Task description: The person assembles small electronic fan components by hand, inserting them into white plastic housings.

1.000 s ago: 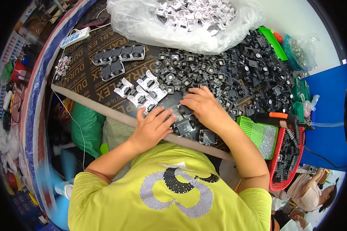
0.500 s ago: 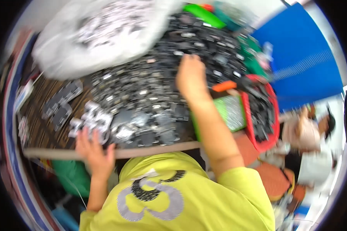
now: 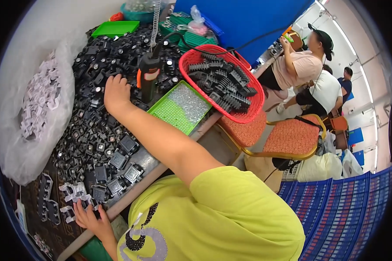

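My left hand (image 3: 91, 221) lies at the table's near edge, fingers spread over several white plastic parts (image 3: 74, 189) and touching them. Beside these stands a group of larger square black parts (image 3: 116, 186) with silvery tops. My right hand (image 3: 116, 93) reaches across the table into a wide heap of small black plastic parts (image 3: 91, 148). Its fingers are curled down at the heap, and whatever they hold is hidden. Just right of that hand an electric screwdriver (image 3: 149, 74), black and orange, hangs upright from a coiled spring.
A clear bag of white parts (image 3: 41, 93) lies at the left. Right of my arm are a green tray of small screws (image 3: 173, 119) and a red basket of black parts (image 3: 259, 98). Orange chairs (image 3: 287, 138) stand beyond, with several people (image 3: 294, 65) seated farther off.
My view has swung to the right, bringing the chairs and people further in. The screwdriver now shows clearly. My right hand stays at the black heap and my left hand at the white parts.
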The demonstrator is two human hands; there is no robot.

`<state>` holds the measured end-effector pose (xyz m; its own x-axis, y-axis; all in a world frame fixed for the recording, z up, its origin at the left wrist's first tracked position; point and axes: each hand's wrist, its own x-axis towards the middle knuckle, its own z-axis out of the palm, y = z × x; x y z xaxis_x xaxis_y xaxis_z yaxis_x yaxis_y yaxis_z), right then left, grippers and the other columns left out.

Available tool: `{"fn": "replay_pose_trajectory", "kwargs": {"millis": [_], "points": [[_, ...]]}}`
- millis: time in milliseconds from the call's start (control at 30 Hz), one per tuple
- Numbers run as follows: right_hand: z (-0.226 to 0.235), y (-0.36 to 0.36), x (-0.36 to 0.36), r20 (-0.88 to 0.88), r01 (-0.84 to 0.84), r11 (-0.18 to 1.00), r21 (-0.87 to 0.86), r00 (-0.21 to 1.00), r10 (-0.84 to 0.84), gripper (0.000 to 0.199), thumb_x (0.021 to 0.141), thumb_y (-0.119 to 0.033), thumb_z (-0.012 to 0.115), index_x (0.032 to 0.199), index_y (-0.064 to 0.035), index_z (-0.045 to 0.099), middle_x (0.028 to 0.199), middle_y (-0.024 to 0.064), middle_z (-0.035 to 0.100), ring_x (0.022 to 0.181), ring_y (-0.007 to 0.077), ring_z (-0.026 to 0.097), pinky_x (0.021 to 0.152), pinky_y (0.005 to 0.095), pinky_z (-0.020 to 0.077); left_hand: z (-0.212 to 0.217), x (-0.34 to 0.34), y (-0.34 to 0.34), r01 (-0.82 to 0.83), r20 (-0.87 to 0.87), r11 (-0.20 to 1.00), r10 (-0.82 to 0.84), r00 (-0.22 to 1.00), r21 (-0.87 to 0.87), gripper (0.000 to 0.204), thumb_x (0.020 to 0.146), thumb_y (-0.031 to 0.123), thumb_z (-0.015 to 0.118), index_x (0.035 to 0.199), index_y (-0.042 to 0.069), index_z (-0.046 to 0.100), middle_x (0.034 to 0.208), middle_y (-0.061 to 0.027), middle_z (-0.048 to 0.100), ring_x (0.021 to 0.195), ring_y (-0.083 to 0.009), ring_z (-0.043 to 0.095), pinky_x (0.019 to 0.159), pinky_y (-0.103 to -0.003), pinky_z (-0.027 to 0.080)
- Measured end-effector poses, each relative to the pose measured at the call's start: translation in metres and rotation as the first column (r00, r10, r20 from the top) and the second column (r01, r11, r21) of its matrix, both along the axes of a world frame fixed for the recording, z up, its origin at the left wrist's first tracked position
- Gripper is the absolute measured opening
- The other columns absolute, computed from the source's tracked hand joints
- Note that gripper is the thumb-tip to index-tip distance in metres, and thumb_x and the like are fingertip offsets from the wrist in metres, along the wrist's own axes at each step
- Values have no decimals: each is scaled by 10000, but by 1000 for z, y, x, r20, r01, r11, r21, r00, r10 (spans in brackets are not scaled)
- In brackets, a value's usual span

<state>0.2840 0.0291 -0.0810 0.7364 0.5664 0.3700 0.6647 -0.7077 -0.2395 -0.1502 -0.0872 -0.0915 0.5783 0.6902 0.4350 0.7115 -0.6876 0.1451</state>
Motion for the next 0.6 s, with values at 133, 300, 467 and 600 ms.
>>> {"fn": "replay_pose_trajectory", "kwargs": {"millis": [133,300,467,600], "points": [[7,-2,9,-135,-162,985,-65,979,152,334,923,-164,690,1239,-63,654,1295,184,593,1209,391,548,979,486,498,-10,11,3,-50,-9,999,50,999,18,237,937,189,739,1108,46,660,1559,-138,538,1504,-403,396,1182,-605,241],[31,-11,7,-182,-202,943,-263,971,157,314,931,-194,701,1225,-87,717,1278,132,628,1229,353,536,969,467,488,-2,22,11,-102,-50,995,102,994,-5,295,898,207,767,1149,77,684,1534,-142,527,1482,-412,395,1177,-597,267],[48,-34,-1,-42,-163,973,-166,987,158,218,918,-159,701,1121,-91,735,1198,122,636,1218,329,524,989,432,463,-4,9,16,-48,-21,997,47,999,-63,316,895,234,789,1148,74,690,1470,-146,555,1420,-412,439,1152,-571,316],[35,-22,1,-41,-142,983,-114,990,139,258,877,-141,740,1124,-76,706,1181,169,634,1159,356,618,940,428,537,1,9,17,-62,-26,995,60,998,-82,440,879,270,829,1254,81,696,1380,-170,567,1297,-401,506,1092,-547,389]]}}
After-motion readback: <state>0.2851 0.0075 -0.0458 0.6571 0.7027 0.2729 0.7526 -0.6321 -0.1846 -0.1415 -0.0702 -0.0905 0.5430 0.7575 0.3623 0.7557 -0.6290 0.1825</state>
